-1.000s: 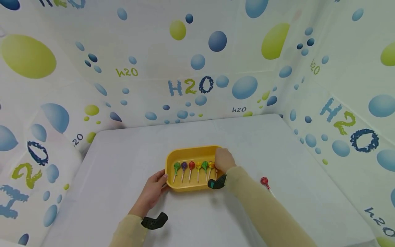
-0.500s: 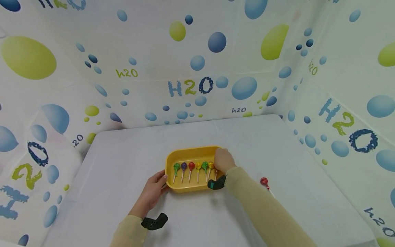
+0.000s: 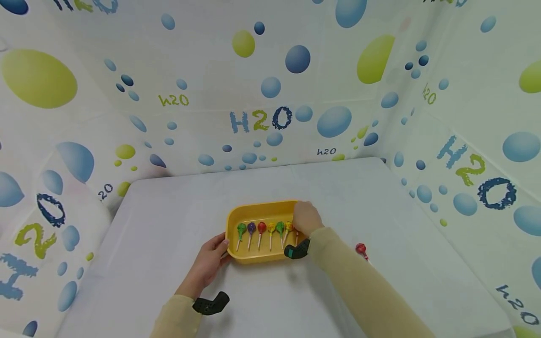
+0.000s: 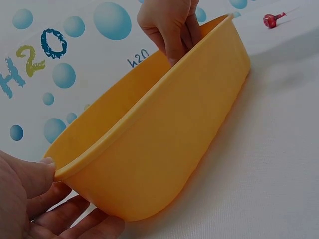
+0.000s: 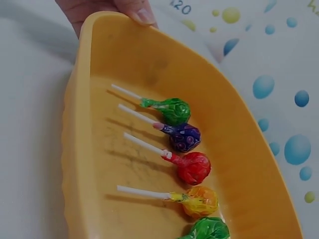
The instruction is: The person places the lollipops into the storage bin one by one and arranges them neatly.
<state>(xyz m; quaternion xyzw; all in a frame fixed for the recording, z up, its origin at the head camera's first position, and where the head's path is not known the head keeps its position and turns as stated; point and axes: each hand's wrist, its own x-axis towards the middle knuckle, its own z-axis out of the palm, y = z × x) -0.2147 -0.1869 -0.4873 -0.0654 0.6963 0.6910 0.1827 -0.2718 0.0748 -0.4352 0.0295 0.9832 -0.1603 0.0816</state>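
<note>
A yellow plastic tray (image 3: 256, 258) lies on the white table, with a row of wrapped lollipops inside. Its left end is gripped by my left hand (image 3: 210, 261); in the left wrist view the thumb (image 4: 37, 174) is on the rim and the fingers press the outer wall. My right hand (image 3: 307, 218) reaches down into the right end, fingers bent around the last lollipop (image 3: 297, 238); its stick shows below the hand, and the fingertips are hidden. Green (image 5: 174, 110), purple (image 5: 185, 137), red (image 5: 194, 168) and yellow (image 5: 201, 201) lollipops lie side by side, sticks toward me.
Outside the tray, another red lollipop (image 3: 360, 248) lies on the table (image 3: 405, 263) to the right, its stick partly behind my right sleeve (image 3: 359, 277). A white backdrop (image 3: 203, 61) printed with blue and green bubbles stands around the back and sides.
Hands, tray and lollipops keep their places. Only a tiny shift of the head view shows.
</note>
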